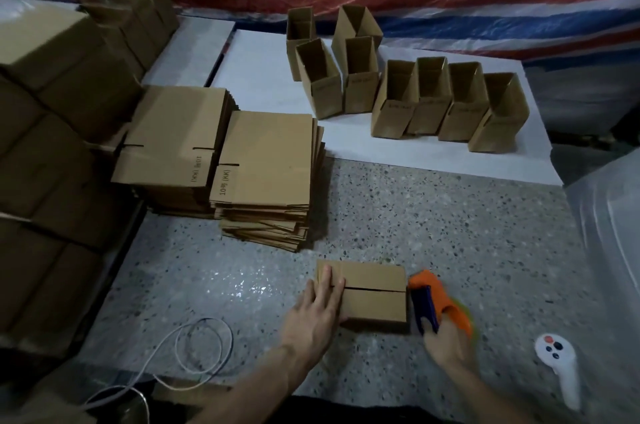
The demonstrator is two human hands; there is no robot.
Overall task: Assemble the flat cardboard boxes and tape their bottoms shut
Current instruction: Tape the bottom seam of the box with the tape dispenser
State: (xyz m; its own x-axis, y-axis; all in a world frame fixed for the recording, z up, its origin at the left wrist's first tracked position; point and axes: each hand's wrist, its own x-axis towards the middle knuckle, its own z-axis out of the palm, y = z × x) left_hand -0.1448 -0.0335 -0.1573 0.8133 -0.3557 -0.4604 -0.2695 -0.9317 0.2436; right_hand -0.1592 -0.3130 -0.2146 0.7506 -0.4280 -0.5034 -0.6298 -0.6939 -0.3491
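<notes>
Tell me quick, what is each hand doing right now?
Left hand: open, fingers pressing down the box.
Right hand: gripping the orange tape dispenser.

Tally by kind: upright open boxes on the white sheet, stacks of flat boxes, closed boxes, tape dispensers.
Upright open brown cardboard boxes: 8
Stacks of flat brown cardboard boxes: 2
Closed brown cardboard box: 1
Orange tape dispenser: 1
Total: 12

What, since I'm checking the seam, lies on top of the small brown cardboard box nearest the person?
Only the left hand, fingers flat across the seam's left end. The orange tape dispenser sits beside the right edge. Seam under the fingers is hidden.
</notes>
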